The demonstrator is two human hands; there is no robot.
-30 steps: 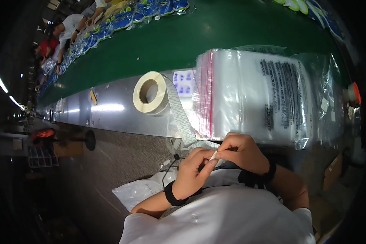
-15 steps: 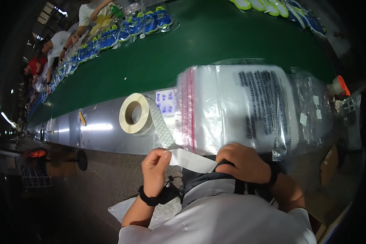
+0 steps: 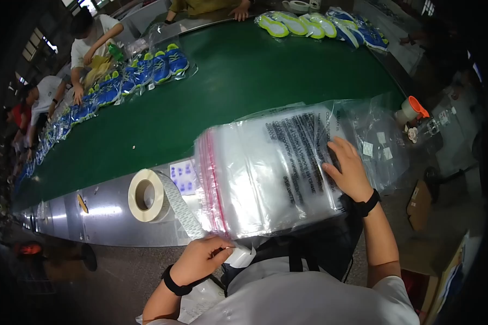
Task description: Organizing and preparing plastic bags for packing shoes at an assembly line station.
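A stack of transparent plastic bags [image 3: 249, 184] with pink-red zip edges at the left and dark print at the right lies at the table's near edge. My right hand [image 3: 350, 170] rests flat on the printed side, fingers spread. My left hand [image 3: 205, 259] pinches a white label strip [image 3: 239, 257] between thumb and fingers, just below the stack's lower left corner. The strip curls toward my body. Left of the bags stands a roll of labels [image 3: 146, 195], its printed backing tape [image 3: 180, 208] running down toward my left hand.
A green conveyor belt [image 3: 228, 76] stretches beyond the metal table edge [image 3: 108, 216]. Bagged blue shoes [image 3: 160, 65] line its far left side, with more shoes [image 3: 309, 27] at the far right. An orange-and-clear tape dispenser [image 3: 415, 107] stands at right. Several people work across the belt.
My right hand has left the label strip and moved up and right onto the bags. My left hand still pinches the strip, which now curls. The head view has shifted.
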